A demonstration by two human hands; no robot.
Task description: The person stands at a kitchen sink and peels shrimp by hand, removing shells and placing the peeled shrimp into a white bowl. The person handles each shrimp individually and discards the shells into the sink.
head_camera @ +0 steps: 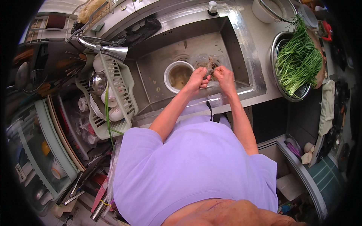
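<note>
My left hand [198, 78] is closed around a small greyish item, apparently a raw shrimp [208, 73], over the stainless steel sink [154, 82]. Close on its right, my right hand [224, 76] pinches at the shrimp's end with thumb and forefinger. Behind and beneath both hands lies a clear plastic bag [223, 60] with brownish scraps in it. A round white tub [167, 74] stands on the sink floor just left of my left hand. Cloudy brown water [178, 77] fills part of it, with pieces under the surface that are hard to make out.
Left of the sink, a plastic dish rack [128, 93] holds bowls and cups, below a chrome faucet [114, 52]. On the right counter, a metal basin [274, 66] is heaped with green chives [301, 60]. A white pot [261, 12] stands behind it.
</note>
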